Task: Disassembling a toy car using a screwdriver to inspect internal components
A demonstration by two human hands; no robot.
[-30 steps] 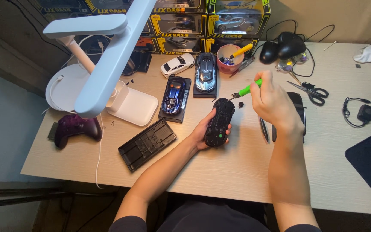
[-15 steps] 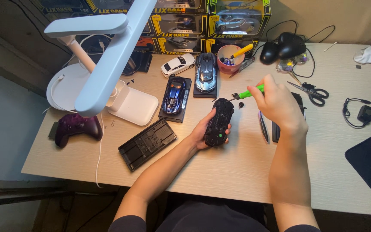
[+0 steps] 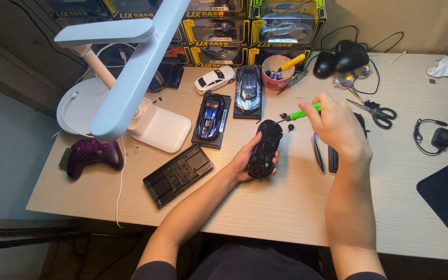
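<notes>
While a white desk lamp (image 3: 125,88) leans over the left half of the wooden surface (image 3: 286,207), I watch from the head camera as both hands work near the middle. Stacked boxes of model cars (image 3: 219,28) line the far edge, with a black base plate (image 3: 178,175) lying near the front left and a purple game controller (image 3: 92,154) beside it. My left hand (image 3: 245,161) has its grip wrapped around a black toy car (image 3: 265,149), held underside up just above the surface. My right hand (image 3: 335,124) has its grip closed on a green-handled screwdriver (image 3: 301,113), its tip at the car's far end. A blue model car (image 3: 211,116) and a dark one (image 3: 248,89) sit on stands just behind. Scissors (image 3: 377,110) lie right of the hand. A small loose wheel (image 3: 291,127) rests beside the black car.
</notes>
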